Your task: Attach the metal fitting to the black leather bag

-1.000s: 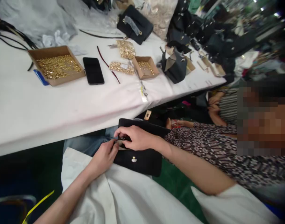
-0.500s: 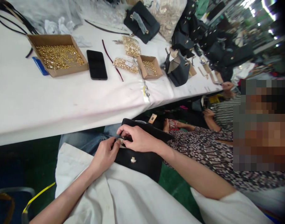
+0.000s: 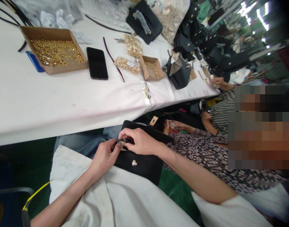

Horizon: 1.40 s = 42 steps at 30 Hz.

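A black handbag (image 3: 144, 170) lies on my lap with its flap (image 3: 156, 130) raised. A gold clasp (image 3: 134, 163) shows on its front, and a gold plate (image 3: 153, 120) sits at the flap's edge. My left hand (image 3: 106, 157) pinches a thin black strap (image 3: 122, 140) at the bag's upper left. From the other side, my right hand (image 3: 138, 141) closes thumb and fingers on the same strap. A small pale patch shows between the fingertips. The fingers hide most of the strap and how it joins the bag.
On the white table (image 3: 64, 107) are a cardboard tray (image 3: 64, 70) of gold hardware, a black phone (image 3: 97, 63), bagged gold pieces (image 3: 133, 45), a smaller box (image 3: 154, 77) and an upright black bag (image 3: 179, 74). A co-worker in a patterned garment (image 3: 191, 148) sits close on the right.
Both my hands keep almost the same hold on the strap. The view has shifted slightly. At the far right, a co-worker's hand has moved over the table edge.
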{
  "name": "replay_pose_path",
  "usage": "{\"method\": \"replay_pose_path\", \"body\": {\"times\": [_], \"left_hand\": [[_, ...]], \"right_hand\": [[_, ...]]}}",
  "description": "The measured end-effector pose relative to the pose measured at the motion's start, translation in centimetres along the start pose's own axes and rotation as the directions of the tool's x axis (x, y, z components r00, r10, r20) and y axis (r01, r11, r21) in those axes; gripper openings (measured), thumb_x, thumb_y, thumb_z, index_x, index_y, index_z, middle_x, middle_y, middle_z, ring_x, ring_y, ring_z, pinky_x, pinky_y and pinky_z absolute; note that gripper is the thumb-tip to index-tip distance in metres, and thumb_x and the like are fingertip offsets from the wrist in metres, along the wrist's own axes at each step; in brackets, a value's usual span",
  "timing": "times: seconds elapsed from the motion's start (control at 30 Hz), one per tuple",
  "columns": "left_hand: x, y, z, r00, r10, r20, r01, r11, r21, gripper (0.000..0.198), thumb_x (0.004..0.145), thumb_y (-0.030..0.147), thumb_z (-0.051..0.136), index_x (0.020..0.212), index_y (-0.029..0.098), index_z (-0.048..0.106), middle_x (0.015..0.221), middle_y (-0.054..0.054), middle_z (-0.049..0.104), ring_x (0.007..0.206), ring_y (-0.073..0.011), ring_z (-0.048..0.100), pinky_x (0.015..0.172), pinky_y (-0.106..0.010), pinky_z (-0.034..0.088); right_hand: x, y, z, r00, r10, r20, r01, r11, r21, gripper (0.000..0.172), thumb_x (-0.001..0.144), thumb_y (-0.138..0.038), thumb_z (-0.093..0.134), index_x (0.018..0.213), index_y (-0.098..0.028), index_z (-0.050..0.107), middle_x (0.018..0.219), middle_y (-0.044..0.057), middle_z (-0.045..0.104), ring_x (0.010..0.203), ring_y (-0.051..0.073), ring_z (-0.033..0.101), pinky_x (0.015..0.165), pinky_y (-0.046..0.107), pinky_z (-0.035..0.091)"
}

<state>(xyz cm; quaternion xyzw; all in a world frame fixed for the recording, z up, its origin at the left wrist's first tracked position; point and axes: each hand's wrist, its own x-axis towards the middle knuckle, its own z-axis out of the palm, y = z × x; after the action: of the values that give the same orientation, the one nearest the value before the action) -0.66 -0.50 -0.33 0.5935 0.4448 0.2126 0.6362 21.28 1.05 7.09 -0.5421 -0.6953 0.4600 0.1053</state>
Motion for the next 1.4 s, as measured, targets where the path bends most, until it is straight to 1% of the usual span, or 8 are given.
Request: {"method": "replay_pose_path", "body": {"times": [0.23, 0.37, 0.5, 0.6, 0.7, 0.87, 1.13, 1.4], "left_hand": [[0.1, -0.3, 0.3, 1.000, -0.019, -0.018, 0.019, 0.999, 0.026, 0.048, 0.111, 0.053, 0.055, 0.075, 0.021, 0.051, 0.069, 0.004, 0.044, 0.066, -0.0156, 0.041, 0.063, -0.036, 0.026], [0.1, -0.6, 0.4, 0.999, -0.021, -0.032, 0.022, 0.999, 0.037, 0.050, 0.111, 0.053, 0.055, 0.073, 0.021, 0.050, 0.068, 0.004, 0.041, 0.066, -0.0151, 0.038, 0.063, -0.037, 0.024], [0.1, -0.8, 0.3, 0.999, -0.031, -0.037, 0.032, 0.999, 0.025, 0.051, 0.111, 0.055, 0.055, 0.073, 0.021, 0.049, 0.069, 0.004, 0.040, 0.066, -0.0152, 0.038, 0.063, -0.037, 0.024], [0.1, -0.8, 0.2, 0.999, -0.038, -0.039, 0.039, 0.999, 0.011, 0.051, 0.111, 0.056, 0.055, 0.073, 0.021, 0.050, 0.069, 0.004, 0.040, 0.067, -0.0154, 0.038, 0.063, -0.037, 0.024], [0.1, -0.6, 0.3, 0.999, -0.040, -0.031, 0.040, 0.999, 0.012, 0.051, 0.110, 0.056, 0.055, 0.073, 0.021, 0.051, 0.069, 0.004, 0.041, 0.067, -0.0157, 0.039, 0.063, -0.036, 0.025], [0.1, -0.7, 0.4, 0.999, -0.049, -0.021, 0.049, 0.999, -0.015, 0.052, 0.110, 0.058, 0.053, 0.075, 0.021, 0.053, 0.071, 0.003, 0.043, 0.068, -0.0162, 0.041, 0.063, -0.036, 0.026], [-0.1, -0.8, 0.8, 0.998, -0.054, -0.014, 0.053, 0.998, -0.039, 0.055, 0.110, 0.063, 0.052, 0.076, 0.020, 0.057, 0.072, 0.003, 0.046, 0.068, -0.0167, 0.043, 0.063, -0.036, 0.026], [-0.4, -1.6, 1.1, 0.999, -0.042, 0.005, 0.042, 0.999, -0.027, 0.052, 0.110, 0.060, 0.050, 0.077, 0.021, 0.058, 0.070, 0.002, 0.048, 0.067, -0.0182, 0.045, 0.064, -0.037, 0.025]], "right_hand": [[-0.4, 0.2, 0.7, 0.992, 0.127, -0.008, -0.120, 0.959, 0.256, 0.040, 0.087, -0.011, 0.075, 0.124, -0.023, 0.068, 0.108, 0.002, 0.080, 0.102, 0.019, 0.077, 0.092, 0.032, 0.056], [-0.6, 0.6, 0.2, 0.971, 0.227, 0.079, -0.239, 0.874, 0.422, 0.052, 0.078, -0.009, 0.083, 0.126, -0.022, 0.066, 0.116, 0.005, 0.079, 0.112, 0.021, 0.076, 0.097, 0.034, 0.056], [-1.3, 1.4, -0.7, 0.943, 0.276, 0.185, -0.332, 0.767, 0.548, 0.046, 0.083, -0.018, 0.087, 0.125, -0.019, 0.069, 0.123, 0.007, 0.079, 0.117, 0.020, 0.075, 0.105, 0.036, 0.055], [-1.9, 1.9, -1.1, 0.901, 0.386, 0.198, -0.431, 0.744, 0.511, 0.037, 0.093, -0.039, 0.085, 0.122, -0.017, 0.078, 0.108, 0.006, 0.082, 0.102, 0.020, 0.074, 0.095, 0.035, 0.057], [-2.4, 2.2, -0.9, 0.861, 0.470, 0.195, -0.501, 0.714, 0.489, 0.048, 0.095, -0.062, 0.082, 0.111, -0.016, 0.086, 0.084, 0.004, 0.078, 0.084, 0.021, 0.068, 0.078, 0.033, 0.055], [-2.2, 2.3, 0.1, 0.843, 0.472, 0.259, -0.524, 0.613, 0.591, 0.058, 0.085, -0.070, 0.088, 0.106, -0.016, 0.089, 0.080, 0.006, 0.078, 0.084, 0.023, 0.067, 0.077, 0.034, 0.053], [-1.1, 1.8, 0.5, 0.848, 0.486, 0.211, -0.522, 0.700, 0.488, 0.051, 0.085, -0.065, 0.090, 0.102, -0.017, 0.090, 0.091, 0.003, 0.081, 0.082, 0.017, 0.064, 0.085, 0.032, 0.047], [-0.4, 1.4, 0.7, 0.869, 0.457, 0.191, -0.494, 0.776, 0.391, 0.042, 0.085, -0.055, 0.090, 0.097, -0.015, 0.088, 0.086, 0.002, 0.080, 0.075, 0.015, 0.061, 0.076, 0.029, 0.046]]}}
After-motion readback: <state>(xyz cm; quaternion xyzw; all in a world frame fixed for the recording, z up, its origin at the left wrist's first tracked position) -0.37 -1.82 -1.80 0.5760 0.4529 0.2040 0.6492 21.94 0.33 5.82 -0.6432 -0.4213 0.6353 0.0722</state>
